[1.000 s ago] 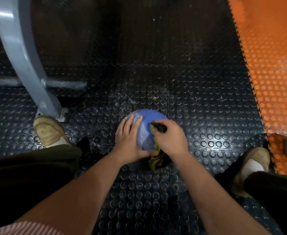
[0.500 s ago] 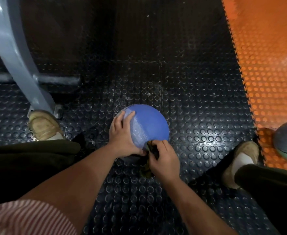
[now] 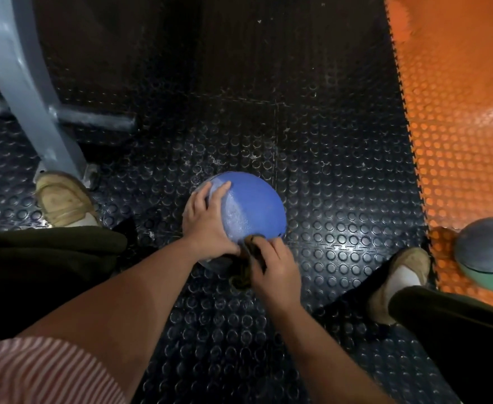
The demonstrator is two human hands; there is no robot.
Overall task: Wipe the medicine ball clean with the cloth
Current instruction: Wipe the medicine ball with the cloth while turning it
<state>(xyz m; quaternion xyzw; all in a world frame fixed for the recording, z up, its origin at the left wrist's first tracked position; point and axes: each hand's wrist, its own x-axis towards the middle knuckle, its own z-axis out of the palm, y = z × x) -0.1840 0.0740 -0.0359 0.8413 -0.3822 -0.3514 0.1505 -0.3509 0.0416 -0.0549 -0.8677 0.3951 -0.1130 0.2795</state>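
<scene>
Where the two forearms meet, the right hand has its fingers curled round a dark cloth, pressing it against the near lower side of the blue medicine ball. Just left, the left hand lies spread, fingers straight, on the ball's left flank. The ball rests on the black studded mat.
</scene>
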